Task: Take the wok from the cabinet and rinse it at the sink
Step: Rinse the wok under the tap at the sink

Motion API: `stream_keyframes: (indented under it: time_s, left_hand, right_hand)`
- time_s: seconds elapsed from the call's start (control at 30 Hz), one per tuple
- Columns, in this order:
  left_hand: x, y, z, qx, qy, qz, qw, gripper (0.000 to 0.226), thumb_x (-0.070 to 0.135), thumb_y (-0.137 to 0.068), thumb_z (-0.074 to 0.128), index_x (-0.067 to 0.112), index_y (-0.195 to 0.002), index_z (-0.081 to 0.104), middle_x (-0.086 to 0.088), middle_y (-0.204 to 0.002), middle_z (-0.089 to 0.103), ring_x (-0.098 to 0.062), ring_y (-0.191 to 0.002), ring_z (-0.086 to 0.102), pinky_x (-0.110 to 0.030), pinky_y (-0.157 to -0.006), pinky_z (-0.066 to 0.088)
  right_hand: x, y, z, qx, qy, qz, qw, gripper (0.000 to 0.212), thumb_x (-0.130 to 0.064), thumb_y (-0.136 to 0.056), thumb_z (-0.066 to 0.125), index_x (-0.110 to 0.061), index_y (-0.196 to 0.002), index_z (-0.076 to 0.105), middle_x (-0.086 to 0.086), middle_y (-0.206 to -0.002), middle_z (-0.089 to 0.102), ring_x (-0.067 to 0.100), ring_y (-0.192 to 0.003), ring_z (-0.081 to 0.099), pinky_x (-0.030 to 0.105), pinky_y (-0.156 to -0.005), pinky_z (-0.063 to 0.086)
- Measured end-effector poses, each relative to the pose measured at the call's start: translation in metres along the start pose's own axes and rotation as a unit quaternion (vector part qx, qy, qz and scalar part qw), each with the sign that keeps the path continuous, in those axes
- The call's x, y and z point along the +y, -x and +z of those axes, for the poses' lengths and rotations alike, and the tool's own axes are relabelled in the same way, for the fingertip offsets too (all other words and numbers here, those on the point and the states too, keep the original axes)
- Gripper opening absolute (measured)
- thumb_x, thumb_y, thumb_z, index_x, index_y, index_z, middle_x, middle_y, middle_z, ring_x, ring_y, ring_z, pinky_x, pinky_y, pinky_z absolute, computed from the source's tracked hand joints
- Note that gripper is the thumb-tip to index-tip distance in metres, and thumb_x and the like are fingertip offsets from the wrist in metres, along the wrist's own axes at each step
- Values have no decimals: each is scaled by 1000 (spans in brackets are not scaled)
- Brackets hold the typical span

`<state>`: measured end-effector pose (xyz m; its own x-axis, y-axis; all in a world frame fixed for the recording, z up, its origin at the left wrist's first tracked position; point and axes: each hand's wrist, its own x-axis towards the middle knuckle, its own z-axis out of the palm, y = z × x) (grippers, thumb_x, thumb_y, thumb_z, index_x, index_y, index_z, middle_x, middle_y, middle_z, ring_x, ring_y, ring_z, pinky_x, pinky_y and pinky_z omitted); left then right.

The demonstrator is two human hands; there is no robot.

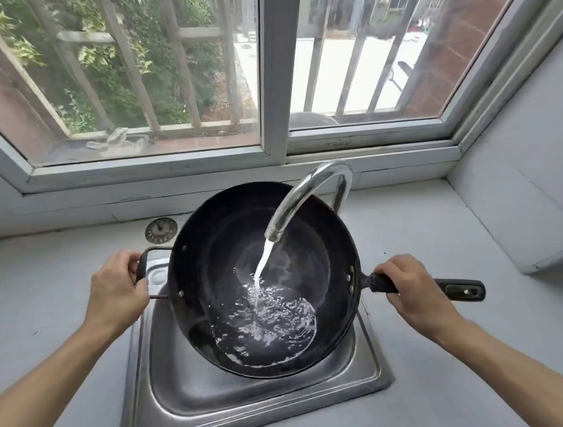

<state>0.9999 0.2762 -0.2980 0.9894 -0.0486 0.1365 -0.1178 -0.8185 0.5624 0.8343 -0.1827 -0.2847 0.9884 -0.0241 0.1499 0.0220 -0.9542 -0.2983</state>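
A black wok is held over the steel sink, tilted toward me. My left hand grips its small loop handle on the left side. My right hand is closed around the long black handle on the right. Water runs from the curved chrome faucet into the wok and pools in its lower near part.
A round metal sink strainer lies on the grey counter behind the sink's left corner. A window with outside bars spans the back wall above a white sill. Grey counter extends on both sides; a raised wall block stands at the right.
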Motion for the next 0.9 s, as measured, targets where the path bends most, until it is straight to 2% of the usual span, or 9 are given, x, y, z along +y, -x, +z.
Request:
stream_keyframes:
  time_s: [0.27,0.43,0.9]
  left_hand:
    - [-3,-1,16,20,27,-16,999,36,-8,-69,64,16,-96,59,-4,-81,58,-25,-74,54,-36,-74,44]
    - [-10,-8,14,36,31,-32,998,36,-7,-71,62,12,-101,60,-5,-86,59,-25,-78,55,-37,-77,45]
    - [-32,-9,-6,71,59,-68,993,33,-4,-76,64,16,-100,54,-7,-91,61,-26,-81,57,-39,-78,47]
  right_hand:
    - [-6,2,-10,19,42,-13,999,42,13,-58,70,-12,-91,63,2,-84,56,26,-77,50,40,-68,46]
    - [-14,-2,1,27,29,-5,999,42,12,-59,72,-13,-92,62,2,-85,55,26,-77,50,39,-69,46]
    - [-34,-23,37,48,16,4,999,37,12,-63,68,-14,-88,60,0,-83,52,25,-75,47,39,-68,43]
